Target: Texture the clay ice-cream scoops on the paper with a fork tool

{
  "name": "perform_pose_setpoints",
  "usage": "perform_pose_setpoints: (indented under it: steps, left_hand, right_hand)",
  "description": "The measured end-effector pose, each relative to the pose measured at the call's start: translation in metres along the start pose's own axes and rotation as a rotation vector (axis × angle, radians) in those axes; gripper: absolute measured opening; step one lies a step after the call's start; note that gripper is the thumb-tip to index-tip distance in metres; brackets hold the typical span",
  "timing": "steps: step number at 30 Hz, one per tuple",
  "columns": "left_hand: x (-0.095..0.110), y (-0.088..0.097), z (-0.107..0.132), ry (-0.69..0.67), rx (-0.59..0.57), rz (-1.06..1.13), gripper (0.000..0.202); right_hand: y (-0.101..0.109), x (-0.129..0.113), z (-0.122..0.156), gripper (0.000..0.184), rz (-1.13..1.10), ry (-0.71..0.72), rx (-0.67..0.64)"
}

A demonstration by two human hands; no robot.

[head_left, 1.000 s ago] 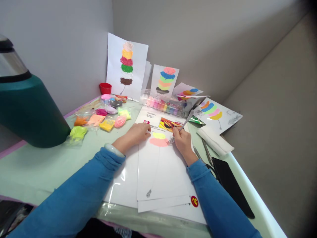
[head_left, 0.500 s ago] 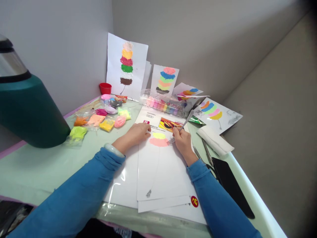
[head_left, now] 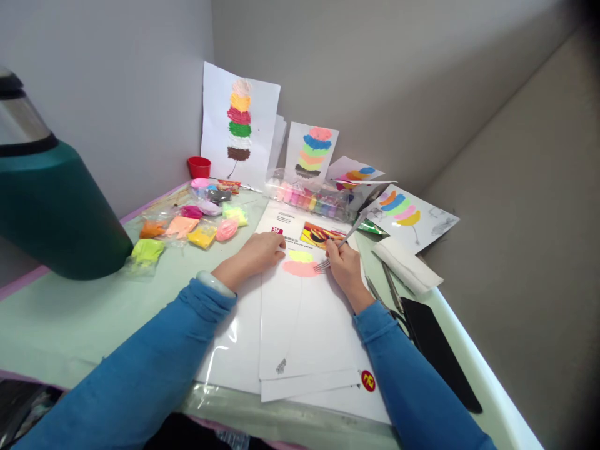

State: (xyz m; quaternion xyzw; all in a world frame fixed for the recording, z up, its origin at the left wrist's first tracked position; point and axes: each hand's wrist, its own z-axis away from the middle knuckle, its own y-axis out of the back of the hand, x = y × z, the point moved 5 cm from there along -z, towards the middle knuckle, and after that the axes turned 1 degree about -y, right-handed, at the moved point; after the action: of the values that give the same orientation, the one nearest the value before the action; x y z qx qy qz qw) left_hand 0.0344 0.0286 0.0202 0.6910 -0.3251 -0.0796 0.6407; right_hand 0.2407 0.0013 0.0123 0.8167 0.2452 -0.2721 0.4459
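My right hand (head_left: 345,269) is closed around a metal fork (head_left: 355,226), whose handle points up to the right. The tines touch the right end of a flattened pink clay patch (head_left: 300,269). Directly above that patch is a smaller yellow clay patch (head_left: 300,256). Both lie on a white sheet of paper (head_left: 290,325) with a thin pencil line running down from them and a small grey scribble near its bottom. My left hand (head_left: 257,253) rests on the sheet's upper left edge, empty, with its fingers loosely bent and their tips beside the patches.
Bagged coloured clay (head_left: 202,236) lies at the left, near a green bottle (head_left: 60,206) and a red cup (head_left: 199,167). A clear clay box (head_left: 309,199) stands behind the paper, with finished pictures (head_left: 241,125) against the wall. Scissors (head_left: 400,322), tissue (head_left: 407,265) and a black phone-like slab (head_left: 440,353) are at right.
The fork and my right hand have shifted very slightly to the left along the pink patch. My left hand stays in place.
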Motion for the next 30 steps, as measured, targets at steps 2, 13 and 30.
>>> perform_pose_setpoints:
  steps: [2, 13, 30]
  left_hand:
    - [0.0001, 0.0003, 0.0002, 0.002, 0.001, 0.003, 0.026]
    - [-0.0006, -0.0006, -0.0003, 0.008, -0.004, 0.003, 0.026]
    - [-0.0009, -0.0008, -0.0006, 0.013, -0.012, 0.005, 0.026]
  right_hand:
    - [0.0006, 0.0006, -0.0001, 0.037, -0.005, -0.006, 0.006]
    - [0.0004, -0.003, 0.0003, 0.038, 0.019, 0.018, 0.002]
    - [0.0014, -0.0048, 0.0006, 0.037, 0.089, 0.082, 0.022]
